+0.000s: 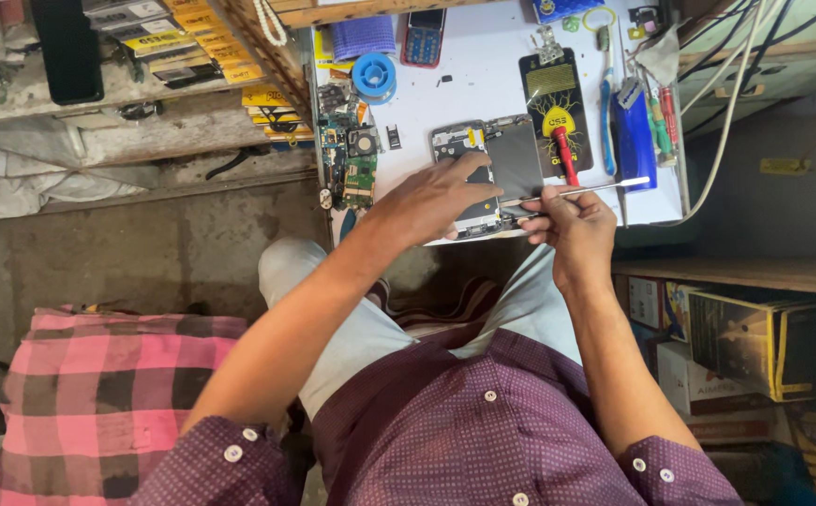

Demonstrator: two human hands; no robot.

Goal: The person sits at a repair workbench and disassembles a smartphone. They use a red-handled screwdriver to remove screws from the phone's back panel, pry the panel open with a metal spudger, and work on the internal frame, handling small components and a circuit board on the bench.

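An opened phone (479,155) with its insides exposed lies on the white work table (469,84), a dark panel (515,155) folded out to its right. My left hand (441,195) rests flat on the phone's lower half and presses it down. My right hand (572,225) sits at the table's near edge and grips thin metal tweezers (588,190), whose tips point left at the phone's lower right corner.
A red-handled screwdriver (563,155) lies on a black and yellow packet. Circuit boards (356,159) sit at the table's left edge, a blue solder spool (374,75) behind them. A blue toothbrush (606,103), a blue case and white cables crowd the right. Pink checked cloth (98,394) lies lower left.
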